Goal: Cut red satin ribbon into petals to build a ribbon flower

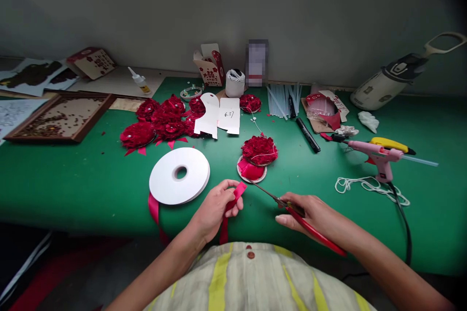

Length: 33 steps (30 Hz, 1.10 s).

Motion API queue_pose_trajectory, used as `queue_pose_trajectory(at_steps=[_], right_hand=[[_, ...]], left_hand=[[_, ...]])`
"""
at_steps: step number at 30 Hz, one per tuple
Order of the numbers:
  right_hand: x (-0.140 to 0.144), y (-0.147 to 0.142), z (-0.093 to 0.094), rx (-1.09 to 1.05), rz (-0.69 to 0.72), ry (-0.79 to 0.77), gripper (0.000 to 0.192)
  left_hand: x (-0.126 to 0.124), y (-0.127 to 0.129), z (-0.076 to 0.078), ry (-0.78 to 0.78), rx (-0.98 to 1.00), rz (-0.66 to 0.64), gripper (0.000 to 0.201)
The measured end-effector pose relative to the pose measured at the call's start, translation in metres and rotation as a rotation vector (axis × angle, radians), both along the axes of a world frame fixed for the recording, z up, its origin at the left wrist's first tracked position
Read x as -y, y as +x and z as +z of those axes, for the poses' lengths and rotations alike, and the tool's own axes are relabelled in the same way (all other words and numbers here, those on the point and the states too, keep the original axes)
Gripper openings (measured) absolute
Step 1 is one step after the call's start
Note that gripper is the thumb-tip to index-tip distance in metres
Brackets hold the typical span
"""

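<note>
My left hand [223, 202] pinches the end of a red ribbon [239, 190] near the table's front edge. The ribbon hangs down below the hand, and a length of it also droops from under a white spool [166, 182] to the left. In my right hand [310, 211] is a pair of red-handled scissors [268, 193], blades pointing left toward the ribbon's end. Their tip lies close to the ribbon; I cannot tell whether they touch. Just beyond sits a dark red fabric flower [260, 149], overlapping a round piece with red fabric [251, 170].
Several red flowers [170, 121] cluster behind the spool, beside white card pieces [229, 115]. To the right lie a pink glue gun [381, 155] with a black cable, white cord [368, 185], a black marker [308, 134] and glue sticks [279, 101]. A bottle [383, 82] leans at the back right.
</note>
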State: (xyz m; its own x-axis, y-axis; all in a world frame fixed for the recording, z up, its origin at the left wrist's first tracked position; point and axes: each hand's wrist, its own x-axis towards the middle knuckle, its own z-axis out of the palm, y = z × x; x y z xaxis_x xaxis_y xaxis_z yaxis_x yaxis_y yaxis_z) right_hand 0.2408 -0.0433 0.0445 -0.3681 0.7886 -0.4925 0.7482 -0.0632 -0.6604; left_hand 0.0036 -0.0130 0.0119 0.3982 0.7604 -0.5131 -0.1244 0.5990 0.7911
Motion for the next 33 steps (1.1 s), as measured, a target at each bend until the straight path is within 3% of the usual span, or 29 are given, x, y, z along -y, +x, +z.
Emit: queue_pose_trajectory(at_steps=[7,14,20,33], right_hand=[[0.016,-0.001,0.002,0.011,0.008,0.001,0.043],[0.012,-0.007,0.007,0.056,0.015,0.058,0.038],[0.005,-0.007,0.004,0.097,0.027,0.123,0.035],[-0.008,-0.001,-0.007,0.174,0.043,0.173,0.038]], left_hand=[[0.004,0.003,-0.004,0.071,0.150,0.028,0.030],[-0.011,0.011,0.006,0.071,0.124,-0.101,0.053],[-0.023,0.014,0.012,0.054,0.087,-0.156,0.059],[-0.037,0.021,0.004,0.038,0.041,-0.145,0.058]])
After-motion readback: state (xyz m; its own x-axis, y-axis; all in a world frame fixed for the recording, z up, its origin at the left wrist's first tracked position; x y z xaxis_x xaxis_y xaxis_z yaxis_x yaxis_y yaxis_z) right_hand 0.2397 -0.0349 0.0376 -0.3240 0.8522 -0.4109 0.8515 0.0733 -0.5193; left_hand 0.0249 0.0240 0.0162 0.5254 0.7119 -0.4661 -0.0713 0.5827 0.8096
